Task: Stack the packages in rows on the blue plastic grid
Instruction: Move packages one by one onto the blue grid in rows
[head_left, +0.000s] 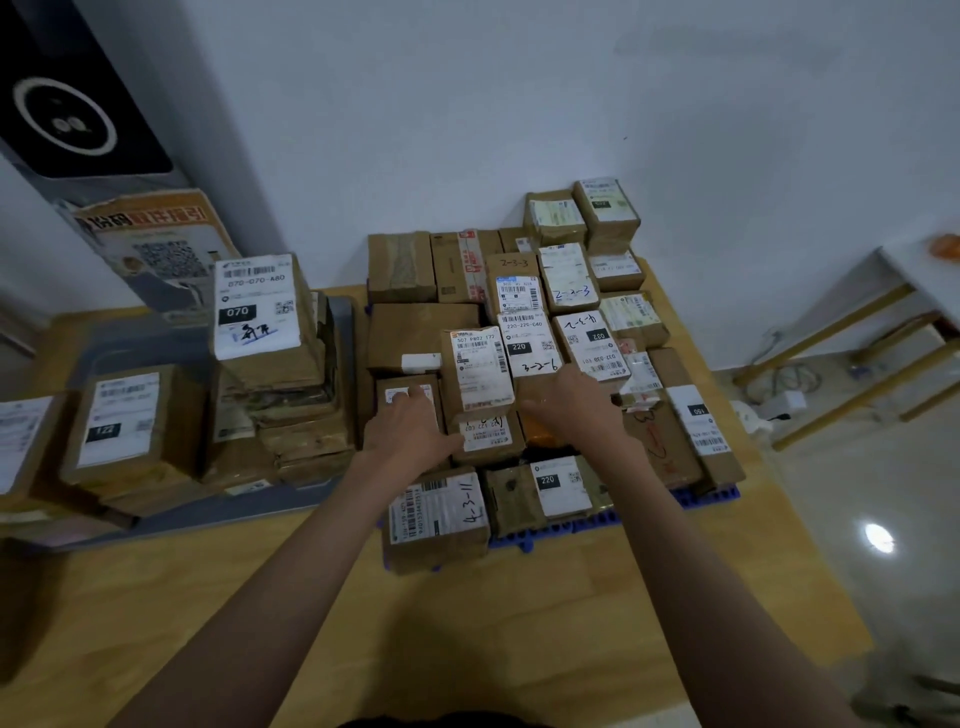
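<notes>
packages (519, 332) on grid (561, 525) (rows), bin (332, 488) left — table (467, 623) beneath

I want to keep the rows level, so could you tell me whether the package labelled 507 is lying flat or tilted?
Tilted. The 507 package leans on the packages beneath, between both hands.

parcel pickup point, labelled packages (478, 369), QR poster (156, 244)
</notes>
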